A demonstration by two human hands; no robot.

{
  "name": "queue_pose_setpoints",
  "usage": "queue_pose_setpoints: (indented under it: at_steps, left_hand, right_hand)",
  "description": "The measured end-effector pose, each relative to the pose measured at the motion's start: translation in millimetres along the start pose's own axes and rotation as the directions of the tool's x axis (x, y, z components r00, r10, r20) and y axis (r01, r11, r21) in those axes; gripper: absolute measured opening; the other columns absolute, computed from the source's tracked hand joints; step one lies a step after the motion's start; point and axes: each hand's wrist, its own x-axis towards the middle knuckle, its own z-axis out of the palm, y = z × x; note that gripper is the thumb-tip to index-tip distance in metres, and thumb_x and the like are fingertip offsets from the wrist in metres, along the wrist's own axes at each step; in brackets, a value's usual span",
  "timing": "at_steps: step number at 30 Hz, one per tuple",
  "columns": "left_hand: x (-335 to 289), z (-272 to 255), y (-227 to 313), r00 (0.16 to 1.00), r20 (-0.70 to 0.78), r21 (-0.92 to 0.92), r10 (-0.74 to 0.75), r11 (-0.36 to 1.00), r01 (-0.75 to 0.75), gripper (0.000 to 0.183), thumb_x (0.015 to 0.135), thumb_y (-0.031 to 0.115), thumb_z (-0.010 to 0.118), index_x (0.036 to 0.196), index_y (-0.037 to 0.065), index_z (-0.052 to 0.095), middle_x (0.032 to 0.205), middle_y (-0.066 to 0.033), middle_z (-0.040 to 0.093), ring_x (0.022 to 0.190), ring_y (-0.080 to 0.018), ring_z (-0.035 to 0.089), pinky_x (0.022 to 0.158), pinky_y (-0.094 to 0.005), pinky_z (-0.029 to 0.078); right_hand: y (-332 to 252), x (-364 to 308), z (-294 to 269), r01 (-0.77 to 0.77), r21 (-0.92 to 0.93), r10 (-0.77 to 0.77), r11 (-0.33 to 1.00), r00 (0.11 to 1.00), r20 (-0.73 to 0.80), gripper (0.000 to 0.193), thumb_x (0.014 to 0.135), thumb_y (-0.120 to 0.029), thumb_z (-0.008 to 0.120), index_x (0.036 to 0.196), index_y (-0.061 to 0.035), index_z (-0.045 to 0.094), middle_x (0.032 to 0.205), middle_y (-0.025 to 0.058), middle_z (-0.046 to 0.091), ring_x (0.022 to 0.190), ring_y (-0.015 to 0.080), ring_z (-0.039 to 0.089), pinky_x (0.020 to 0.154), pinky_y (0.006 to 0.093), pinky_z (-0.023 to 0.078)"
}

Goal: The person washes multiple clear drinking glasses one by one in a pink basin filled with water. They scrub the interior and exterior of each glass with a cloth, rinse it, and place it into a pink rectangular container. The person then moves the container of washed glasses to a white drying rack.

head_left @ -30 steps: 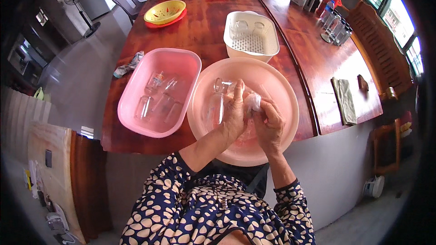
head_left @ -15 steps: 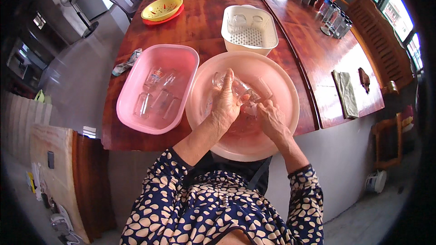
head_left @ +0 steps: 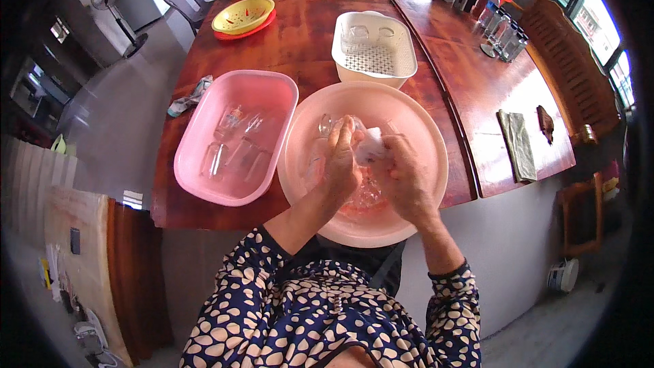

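Observation:
My left hand [head_left: 339,163] is wrapped round a clear drinking glass [head_left: 355,123], mostly hidden behind the fingers. A wet white cloth or sponge [head_left: 371,146] is in my right hand [head_left: 407,176], held up against the glass's end. Both hands are over a round pale-pink basin [head_left: 298,199] with water in it. Other clear glassware [head_left: 326,123] lies in the basin, partly covered by my hands. To the left stands a pink rectangular tub [head_left: 186,163] with several clear glasses [head_left: 214,160] lying in it.
Behind the basin is a cream perforated basket [head_left: 375,76] with glasses at its far end. A crumpled cloth [head_left: 191,97] lies left of the tub. Farther back is a yellow colander [head_left: 243,15] on a red plate. A folded cloth [head_left: 518,146] and standing glasses [head_left: 503,35] are on the right.
The glass in my left hand has turned from lying sideways to pointing away, its end tipped up. My right hand has risen, and the white cloth or sponge now shows plainly.

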Motion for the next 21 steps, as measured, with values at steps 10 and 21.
queue_pose_setpoints:
  at_steps: [10,21]
  left_hand:
    - [-39,34,34,0.957,0.035,0.081,-0.287,0.956,0.283,0.05,0.087,0.063,0.047,0.115,0.021,0.051,0.106,0.003,0.053,0.096,-0.0131,0.055,0.076,-0.0307,0.047]
    - [-28,33,30,0.98,0.115,0.011,-0.162,0.987,0.162,0.042,0.089,0.052,0.054,0.112,0.017,0.049,0.09,0.002,0.057,0.076,-0.01,0.059,0.046,-0.0231,0.045]
  right_hand:
    - [29,45,18,0.087,0.005,-0.085,0.996,0.982,-0.17,0.022,0.079,-0.003,0.06,0.101,-0.0042,0.055,0.096,0.0127,0.059,0.086,0.0277,0.056,0.072,0.0375,0.045]
    - [20,-2,16,0.21,-0.012,-0.208,0.978,0.96,-0.189,0.027,0.075,0.008,0.059,0.099,-0.0034,0.058,0.107,0.0145,0.059,0.097,0.0312,0.059,0.079,0.035,0.05]
